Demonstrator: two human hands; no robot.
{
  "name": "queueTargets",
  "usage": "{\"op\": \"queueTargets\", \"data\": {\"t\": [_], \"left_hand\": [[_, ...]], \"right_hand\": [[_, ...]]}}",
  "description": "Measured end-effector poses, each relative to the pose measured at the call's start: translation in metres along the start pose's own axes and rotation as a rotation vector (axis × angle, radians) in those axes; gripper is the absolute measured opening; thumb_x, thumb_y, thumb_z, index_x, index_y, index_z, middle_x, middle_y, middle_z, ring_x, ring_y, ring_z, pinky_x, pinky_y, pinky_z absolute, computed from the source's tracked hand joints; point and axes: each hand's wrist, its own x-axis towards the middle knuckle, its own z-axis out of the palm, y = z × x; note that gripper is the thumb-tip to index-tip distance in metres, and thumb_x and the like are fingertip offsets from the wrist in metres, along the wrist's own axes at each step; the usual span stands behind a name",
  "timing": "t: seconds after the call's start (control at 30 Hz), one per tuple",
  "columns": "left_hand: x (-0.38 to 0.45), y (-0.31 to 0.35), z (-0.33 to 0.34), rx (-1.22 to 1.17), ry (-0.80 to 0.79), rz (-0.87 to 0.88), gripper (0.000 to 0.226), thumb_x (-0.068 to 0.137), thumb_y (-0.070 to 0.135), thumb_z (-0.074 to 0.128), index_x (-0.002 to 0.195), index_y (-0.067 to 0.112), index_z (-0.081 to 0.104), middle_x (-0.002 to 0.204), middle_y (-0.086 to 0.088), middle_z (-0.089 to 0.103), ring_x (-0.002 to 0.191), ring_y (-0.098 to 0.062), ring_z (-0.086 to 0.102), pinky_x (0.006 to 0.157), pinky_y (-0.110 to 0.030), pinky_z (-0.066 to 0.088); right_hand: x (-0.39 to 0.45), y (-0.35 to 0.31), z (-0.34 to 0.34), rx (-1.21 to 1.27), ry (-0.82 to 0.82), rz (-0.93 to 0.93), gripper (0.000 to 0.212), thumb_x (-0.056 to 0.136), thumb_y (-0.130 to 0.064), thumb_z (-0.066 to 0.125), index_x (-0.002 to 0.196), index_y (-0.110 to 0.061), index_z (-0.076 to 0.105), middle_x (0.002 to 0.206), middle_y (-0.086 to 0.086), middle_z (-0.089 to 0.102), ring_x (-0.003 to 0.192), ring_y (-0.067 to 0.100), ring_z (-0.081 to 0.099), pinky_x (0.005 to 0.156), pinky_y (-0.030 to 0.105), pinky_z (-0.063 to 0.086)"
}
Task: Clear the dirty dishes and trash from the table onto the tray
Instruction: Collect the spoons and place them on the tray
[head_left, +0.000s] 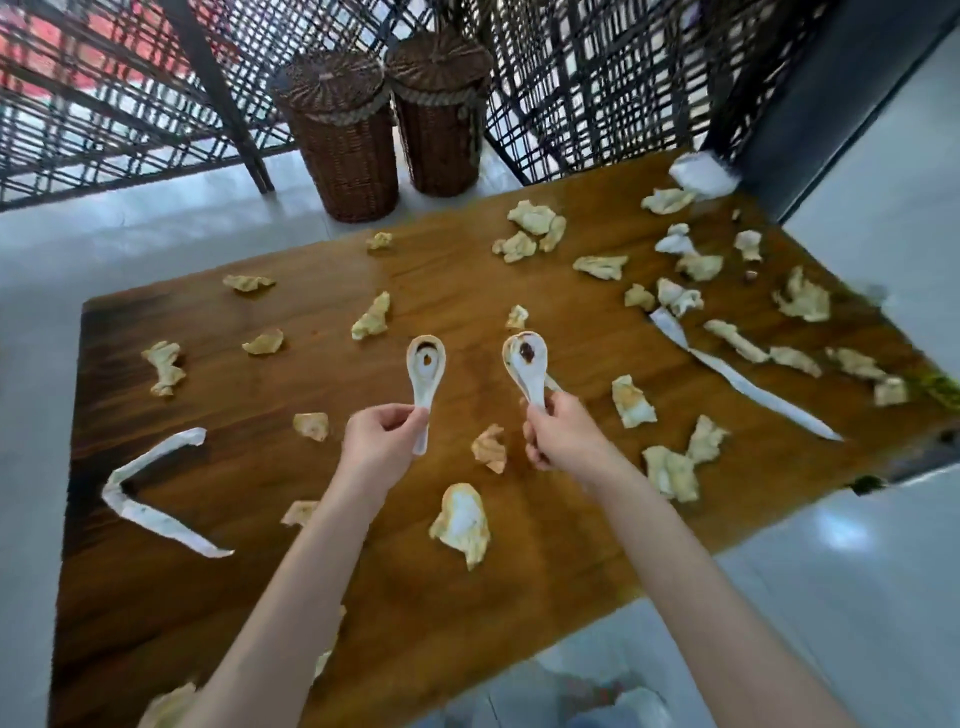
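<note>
1. The left hand (382, 434) is closed around the handle of a white spoon (425, 382), pinching it between thumb and fingers; the bowl points away from the person and holds a dark smear.
2. The right hand (558, 431) grips the handle of a second spoon (527, 366) the same way. Its bowl, tilted slightly toward the left hand, carries a dark red-brown lump. A sliver of another white handle seems to show behind it, but I cannot tell whether this is 1 spoon or 2 stacked.
3. Both spoons are held above the wooden table (260, 519), side by side and apart, with bare wood between them.
4. Crumpled napkins (462, 522) lie scattered over the table on every side of the hands. The largest sits just nearer the person than the right hand, between the 2 forearms; a smaller wad (490, 448) lies between the hands.
5. Left of the left hand, well apart, a bent white paper strip (156, 486) lies flat on the wood.
6. Right of the right hand, a long white paper strip (737, 376) runs diagonally across the table among more napkins.
7. Beyond both hands, past the far table edge, 2 brown wicker baskets (345, 140) with lids stand on the floor, touching or nearly so, in front of a dark lattice screen (597, 78).
</note>
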Motion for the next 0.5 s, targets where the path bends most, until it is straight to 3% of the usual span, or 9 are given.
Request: {"op": "queueTargets", "data": {"t": [0.1,0.3,0.5], "left_hand": [[-0.023,0.016,0.051,0.012,-0.030,0.013,0.013,0.090,0.030,0.060,0.088,0.020,0.068,0.066,0.004,0.061,0.056,-0.009,0.049,0.049,-0.020,0.039],[-0.067,0.039,0.156,0.039,-0.058,-0.012,0.022,0.091,0.033,0.059,0.100,0.016,0.070,0.069,0.002,0.060,0.060,-0.010,0.050,0.046,-0.017,0.037],[-0.106,0.068,0.275,0.028,-0.120,0.009,0.024,0.090,0.032,0.060,0.101,0.014,0.070,0.070,0.001,0.060,0.062,-0.011,0.051,0.049,-0.017,0.040]], "right_hand": [[-0.010,0.031,-0.062,0.027,0.039,0.001,0.015,0.100,-0.019,0.038,0.098,-0.014,0.051,0.069,0.003,0.049,0.048,0.010,0.045,0.038,0.017,0.037],[-0.025,0.088,-0.182,0.053,0.097,0.004,0.017,0.099,-0.019,0.041,0.084,-0.025,0.049,0.068,0.002,0.051,0.047,0.009,0.047,0.039,0.017,0.038],[-0.030,0.143,-0.309,0.064,0.164,-0.006,0.013,0.098,-0.021,0.041,0.103,-0.015,0.052,0.073,0.000,0.049,0.057,0.010,0.044,0.049,0.022,0.035]]}}
